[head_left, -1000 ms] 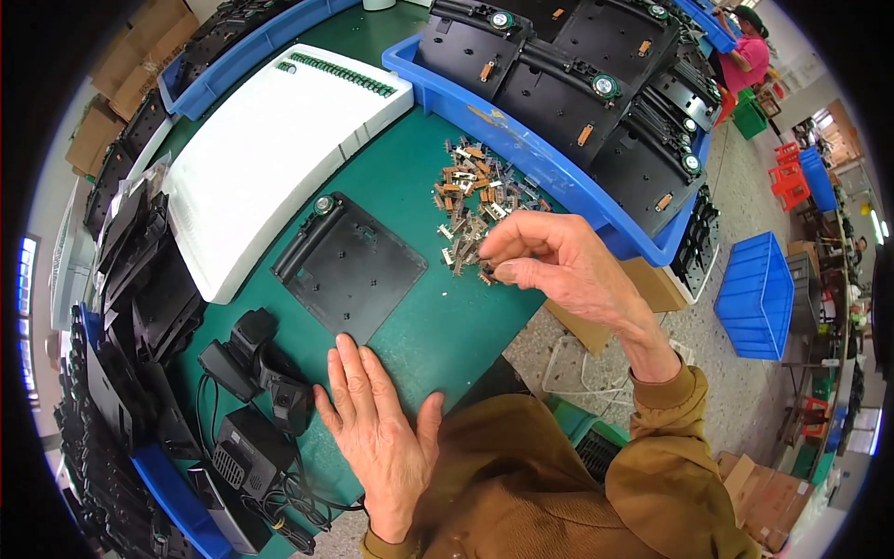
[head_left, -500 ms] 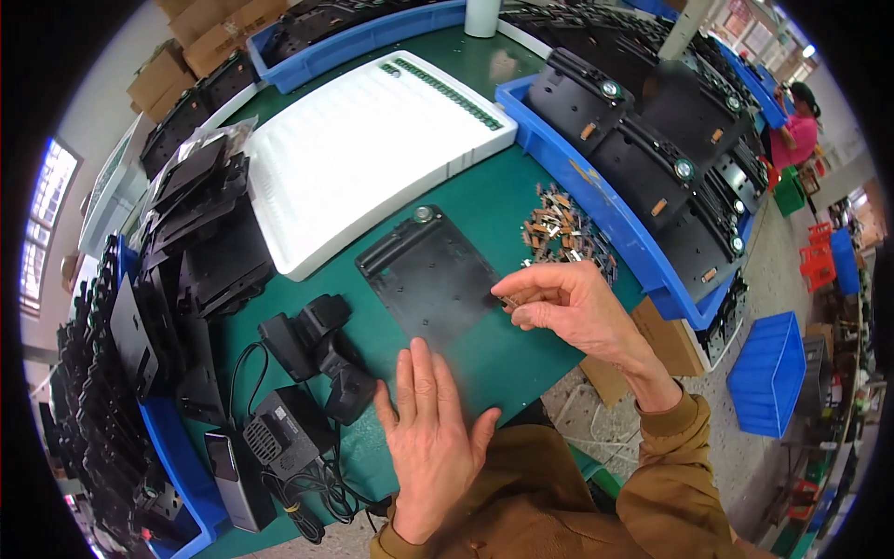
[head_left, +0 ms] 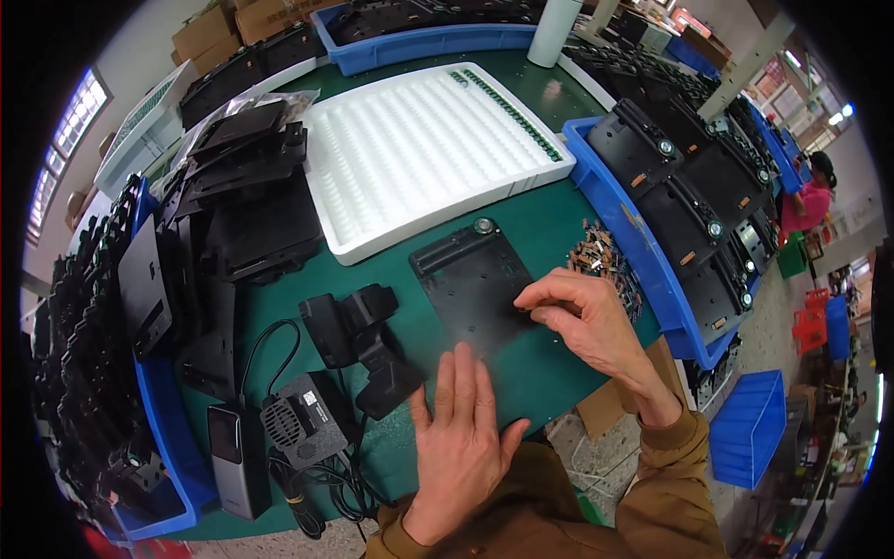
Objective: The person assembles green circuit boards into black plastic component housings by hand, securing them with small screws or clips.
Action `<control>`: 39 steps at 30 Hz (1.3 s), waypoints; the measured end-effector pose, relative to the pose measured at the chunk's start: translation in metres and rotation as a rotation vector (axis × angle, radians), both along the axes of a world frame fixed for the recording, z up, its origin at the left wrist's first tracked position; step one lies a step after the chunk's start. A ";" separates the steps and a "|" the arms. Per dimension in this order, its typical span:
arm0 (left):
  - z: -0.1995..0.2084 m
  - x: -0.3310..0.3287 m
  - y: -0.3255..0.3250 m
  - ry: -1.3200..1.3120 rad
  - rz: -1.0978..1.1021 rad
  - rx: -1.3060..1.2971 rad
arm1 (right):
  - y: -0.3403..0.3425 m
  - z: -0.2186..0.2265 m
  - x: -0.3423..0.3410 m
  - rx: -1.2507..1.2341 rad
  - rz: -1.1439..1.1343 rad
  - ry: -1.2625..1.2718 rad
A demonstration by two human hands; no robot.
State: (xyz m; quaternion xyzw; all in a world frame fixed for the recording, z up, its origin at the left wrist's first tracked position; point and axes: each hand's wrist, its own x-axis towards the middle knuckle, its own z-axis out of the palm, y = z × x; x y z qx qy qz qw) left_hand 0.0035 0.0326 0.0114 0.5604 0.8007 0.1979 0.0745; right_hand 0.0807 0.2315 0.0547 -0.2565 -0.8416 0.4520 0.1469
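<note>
A flat black plastic panel [head_left: 475, 287] lies on the green tabletop in front of me, with a raised ridge and a round silver piece at its far end. My left hand [head_left: 460, 447] rests flat, fingers stretched, its fingertips at the panel's near edge. At the panel's right side, my right hand [head_left: 587, 317] is closed in a pinch over the surface. A small brown part is between its thumb and forefinger, mostly hidden by the fingertips. Beyond that hand lies a pile of small brown and silver parts [head_left: 596, 253].
A white foam tray [head_left: 419, 154] stands behind the panel. Blue bins [head_left: 643, 252] of black panels line the right, and stacked black plates [head_left: 251, 214] the left. A black stand-like device [head_left: 358, 345], speaker-like box [head_left: 303, 419], cables and power bank [head_left: 237, 461] lie near my left hand.
The view has shifted, so the table items sit farther right and lower. My right hand's pinch has come in over the panel's right side. My left hand stays flat near its edge.
</note>
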 end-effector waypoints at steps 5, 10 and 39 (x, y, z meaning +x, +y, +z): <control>0.000 0.000 0.001 -0.010 -0.002 0.011 | 0.017 0.000 -0.009 0.102 0.016 0.017; 0.001 -0.001 0.001 -0.017 0.000 0.009 | 0.028 -0.005 -0.020 0.083 0.013 -0.070; 0.000 -0.002 0.000 -0.058 -0.008 0.037 | 0.039 -0.018 -0.036 0.373 0.133 -0.010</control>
